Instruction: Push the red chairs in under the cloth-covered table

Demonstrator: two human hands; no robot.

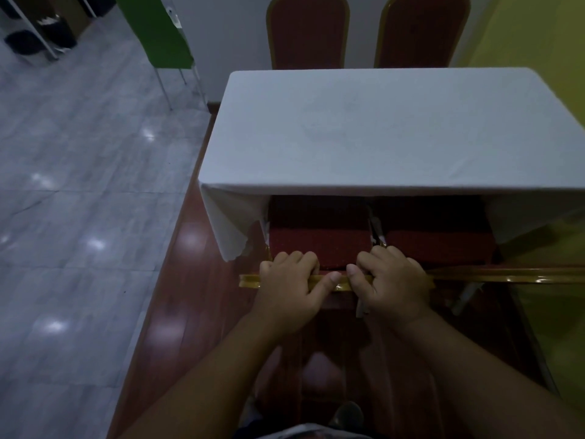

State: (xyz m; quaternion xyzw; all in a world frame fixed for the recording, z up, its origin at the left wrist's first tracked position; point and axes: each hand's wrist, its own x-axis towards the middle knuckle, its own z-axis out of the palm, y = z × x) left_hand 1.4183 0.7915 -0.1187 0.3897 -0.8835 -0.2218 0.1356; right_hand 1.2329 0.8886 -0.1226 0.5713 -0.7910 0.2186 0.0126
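A table under a white cloth point(395, 131) fills the middle of the head view. On its near side stand two red chairs side by side. The left chair's seat point(319, 239) lies partly under the table edge. My left hand point(289, 288) and my right hand point(392, 280) both grip the gold top rail of this chair's back point(250, 280). The right chair point(440, 245) has its seat partly under the cloth too, its gold rail point(506, 275) running to the right. Two more red chairs point(308, 33) point(421, 33) stand at the far side with their backs showing.
A green chair point(161, 30) with metal legs stands at the back left on the grey tiled floor point(79, 185). A yellow wall point(544, 42) runs along the right. The floor below me is glossy red-brown wood point(190, 280). Black bins point(41, 36) are at the far left.
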